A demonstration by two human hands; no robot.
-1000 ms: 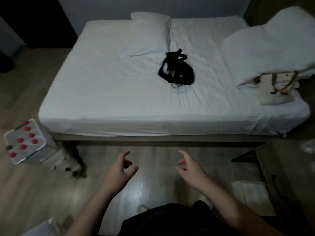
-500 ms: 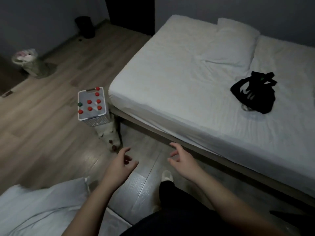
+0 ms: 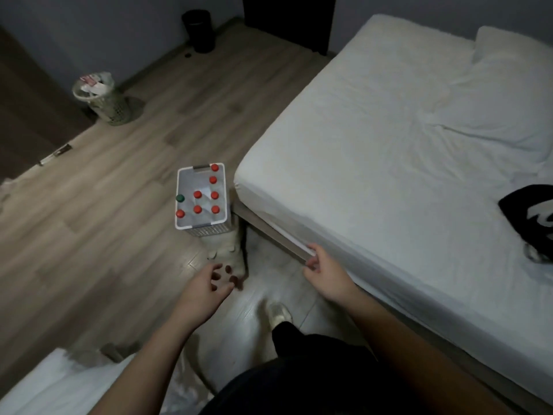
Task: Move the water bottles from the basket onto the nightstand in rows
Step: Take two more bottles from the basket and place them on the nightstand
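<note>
A white mesh basket [image 3: 183, 227] stands on the wooden floor by the corner of the bed. Several water bottles [image 3: 197, 209] stand upright in it; most have red caps and one cap [image 3: 180, 198] is green. My left hand [image 3: 208, 286] hovers below the basket with fingers apart and holds nothing. My right hand [image 3: 326, 273] is near the bed's edge, fingers loosely spread, also holding nothing. No nightstand is in view.
A large bed [image 3: 404, 163] with a white sheet fills the right side; a black bag [image 3: 529, 211] lies on it. A light cloth item [image 3: 229, 256] lies just below the basket. A waste bin [image 3: 103, 98] and a dark bin [image 3: 200, 31] stand far left. White fabric [image 3: 59, 381] lies at lower left.
My view has swung left and closer, so the basket now sits nearer the centre. Both hands have stayed out in front, holding nothing.
</note>
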